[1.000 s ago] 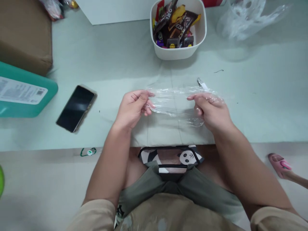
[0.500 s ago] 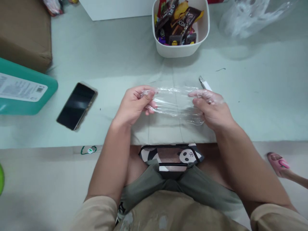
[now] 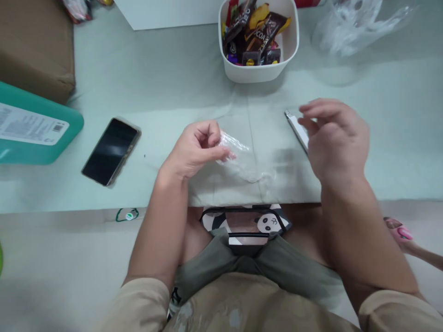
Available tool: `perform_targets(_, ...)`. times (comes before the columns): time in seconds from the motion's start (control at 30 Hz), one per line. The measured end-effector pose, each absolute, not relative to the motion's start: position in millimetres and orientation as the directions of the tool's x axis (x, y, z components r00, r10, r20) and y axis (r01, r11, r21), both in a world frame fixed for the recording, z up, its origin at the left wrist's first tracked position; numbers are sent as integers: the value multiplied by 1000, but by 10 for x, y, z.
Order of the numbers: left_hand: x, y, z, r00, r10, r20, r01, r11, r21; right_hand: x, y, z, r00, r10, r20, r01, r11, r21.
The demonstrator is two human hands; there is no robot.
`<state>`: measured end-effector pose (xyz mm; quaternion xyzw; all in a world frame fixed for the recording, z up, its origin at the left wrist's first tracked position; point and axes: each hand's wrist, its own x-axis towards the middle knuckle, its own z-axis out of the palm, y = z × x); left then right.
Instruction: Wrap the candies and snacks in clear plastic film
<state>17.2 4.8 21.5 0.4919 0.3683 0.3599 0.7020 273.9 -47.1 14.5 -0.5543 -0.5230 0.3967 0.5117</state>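
Note:
My left hand [image 3: 197, 150] pinches a clear plastic film [image 3: 238, 159], which hangs loosely to the right over the table. Off to the right, my right hand [image 3: 337, 138] is raised, a little blurred, with its fingers curved and apart and nothing seen between them. Partly behind that hand lies a slim white and silver tool [image 3: 298, 130]. A white bin [image 3: 261, 74] of wrapped snacks [image 3: 259, 37] stands farther back, beyond both hands.
A phone [image 3: 111, 152] lies left of my left hand. At the left edge are a teal bottle [image 3: 41, 124] and a brown box [image 3: 34, 50]. Crumpled clear plastic [image 3: 349, 37] sits at the back right. A person's foot in a pink sandal [image 3: 398, 229] shows at the lower right.
My right hand has let go of the film and moved right and up. The film, stretched between both hands before, now hangs slack from my left hand.

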Motion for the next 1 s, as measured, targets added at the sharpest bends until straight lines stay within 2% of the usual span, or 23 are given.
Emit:
perform_targets(0.07,200,52,248,563,812,-155,-166,295,941,2580,-489,163,-124,990,72,93,84,-992)
perform_targets(0.13,210,78,229,542,834,-102,-216,256,942,2415,-533,159,-435,894,-105,72,-82,-994)
perform_targets(0.17,206,98,200,494,866,-77,-235,218,947,2355,-562,156,-533,822,-202,88,-184,-979)
perform_targets(0.23,184,138,121,368,929,-38,-231,131,964,2306,-621,156,-591,726,-352,124,-350,-928)
perform_targets(0.33,142,169,15,242,970,-1,-128,33,991,2383,-677,171,-578,660,-480,165,-481,-861)
perform_targets(0.4,134,152,-14,231,973,7,-25,-1,1000,2448,-686,174,-623,617,-481,129,-526,-841)
perform_targets(0.47,153,111,-7,274,961,26,95,-54,994,2469,-678,159,-617,667,-418,-13,-539,-842)
perform_targets(0.57,209,36,42,450,891,56,197,-161,967,2438,-639,103,-406,843,-353,-214,-463,-860)
perform_targets(0.63,245,-1,79,587,809,8,180,-140,974,2422,-602,55,-282,883,-374,-189,-433,-881)
perform_targets(0.7,273,-19,105,668,742,-57,161,-69,984,2424,-575,10,-225,888,-401,-68,-425,-903)
perform_targets(0.77,305,-20,111,678,732,-68,138,-36,990,2426,-574,-18,-190,901,-390,129,-371,-919)
perform_targets(0.83,357,-13,89,623,782,-9,96,-65,993,2411,-597,-29,-184,936,-300,366,-218,-905)
perform_targets(0.9,432,-7,36,540,838,81,52,-129,990,2378,-632,-31,-226,959,-171,532,-25,-846)
perform_targets(1.0,555,-10,-71,448,873,195,14,-225,974,2335,-675,-47,-291,955,-58,576,126,-807)
